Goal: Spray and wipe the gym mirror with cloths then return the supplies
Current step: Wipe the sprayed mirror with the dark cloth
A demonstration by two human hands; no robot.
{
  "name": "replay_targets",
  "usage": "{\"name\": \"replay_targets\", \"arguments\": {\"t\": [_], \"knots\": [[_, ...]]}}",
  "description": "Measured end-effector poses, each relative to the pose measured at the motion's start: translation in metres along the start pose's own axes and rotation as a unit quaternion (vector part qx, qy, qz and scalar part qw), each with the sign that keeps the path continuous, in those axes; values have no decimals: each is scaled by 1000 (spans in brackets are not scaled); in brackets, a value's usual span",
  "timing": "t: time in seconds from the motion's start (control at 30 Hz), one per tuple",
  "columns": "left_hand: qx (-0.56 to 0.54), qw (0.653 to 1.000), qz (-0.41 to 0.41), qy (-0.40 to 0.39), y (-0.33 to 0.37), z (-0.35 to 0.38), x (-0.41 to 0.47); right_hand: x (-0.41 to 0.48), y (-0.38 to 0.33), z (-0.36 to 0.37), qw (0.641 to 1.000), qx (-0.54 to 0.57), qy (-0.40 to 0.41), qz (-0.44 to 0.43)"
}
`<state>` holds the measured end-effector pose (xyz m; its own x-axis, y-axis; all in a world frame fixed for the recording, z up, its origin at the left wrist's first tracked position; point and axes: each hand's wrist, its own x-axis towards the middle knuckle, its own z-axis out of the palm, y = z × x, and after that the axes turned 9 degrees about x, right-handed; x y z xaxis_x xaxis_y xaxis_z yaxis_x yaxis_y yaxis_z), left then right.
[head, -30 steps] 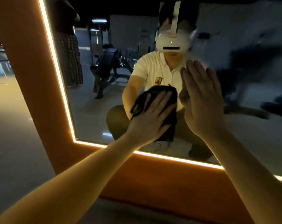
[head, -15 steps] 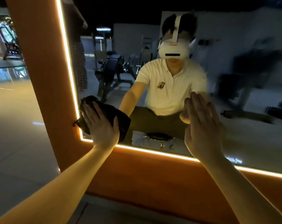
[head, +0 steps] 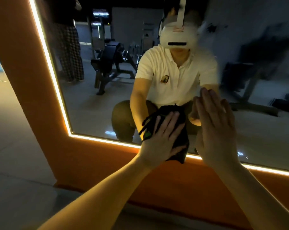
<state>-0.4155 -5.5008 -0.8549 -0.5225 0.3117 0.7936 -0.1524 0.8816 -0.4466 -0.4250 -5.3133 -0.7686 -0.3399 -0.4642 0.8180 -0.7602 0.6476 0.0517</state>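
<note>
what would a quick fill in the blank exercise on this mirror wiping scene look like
1. The left hand presses a ___ cloth flat on the mirror.
2. The right hand lies flat on the glass, holding ___.
3. The frame around the mirror is ___.
4. The cloth sits near the mirror's ___ edge.
Missing words: black, nothing, orange, bottom.

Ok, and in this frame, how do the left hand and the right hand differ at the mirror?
The left hand presses a dark cloth against the mirror; the right hand has no cloth under it and lies bare on the glass. The left hand sits lower, by the lit bottom edge; the right hand reaches higher. Both have straight fingers, laid flat toward the glass.
</note>
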Motion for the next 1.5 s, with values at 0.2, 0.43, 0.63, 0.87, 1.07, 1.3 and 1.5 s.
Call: {"name": "replay_targets", "arguments": {"t": [0.2, 0.43, 0.63, 0.87, 1.07, 1.3, 1.5], "knots": [[38, 999, -12, -9, -91, 7, -48, 1, -13, 4, 999, 33, 11, 9], [58, 973, -189, -119, -179, -4, -125, -6, -38, 16, 998, 50, -43, -4], [48, 969, -211, -121, -186, -10, -129, -8, -36, 10, 999, 28, -38, 7], [7, 986, -148, -81, -118, -12, -66, -1, -35, -2, 999, 15, -33, 39], [4, 999, 4, -43, -54, -19, -9, 2, -37, -15, 996, 48, -61, 44], [10, 991, -134, 19, -175, -39, 24, 55, -56, -24, 998, 54, -20, 4], [-70, 919, -380, 80, -236, -67, 104, 143, -72, -42, 998, 9, 48, -49]]}}
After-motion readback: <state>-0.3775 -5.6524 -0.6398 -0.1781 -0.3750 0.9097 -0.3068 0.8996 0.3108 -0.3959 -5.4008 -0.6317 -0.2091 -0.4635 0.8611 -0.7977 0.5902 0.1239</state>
